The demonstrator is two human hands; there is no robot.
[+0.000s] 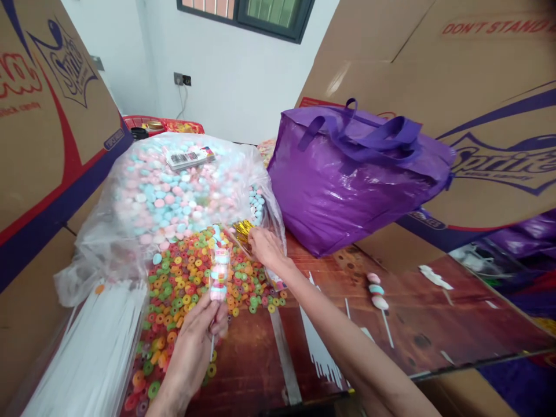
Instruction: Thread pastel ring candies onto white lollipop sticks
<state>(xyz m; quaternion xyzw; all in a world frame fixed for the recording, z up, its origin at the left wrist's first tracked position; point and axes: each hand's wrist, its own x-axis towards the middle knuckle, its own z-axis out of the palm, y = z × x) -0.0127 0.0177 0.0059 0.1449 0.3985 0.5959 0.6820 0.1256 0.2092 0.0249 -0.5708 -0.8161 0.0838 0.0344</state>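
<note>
My left hand (195,336) is closed on the stick of a wrapped candy skewer (219,272) and holds it upright over a heap of coloured ring candies (182,278). My right hand (266,246) reaches forward to a bundle of gold twist ties (244,230) beside the heap, its fingers pinched on one thin tie. Behind them lies a big clear bag of pink and blue marshmallows (174,185).
A purple tote bag (351,174) stands at the right. One finished candy skewer (377,295) lies on the brown table (417,324). A stack of white sticks (95,347) sits at the left. Large cardboard boxes (47,116) flank both sides.
</note>
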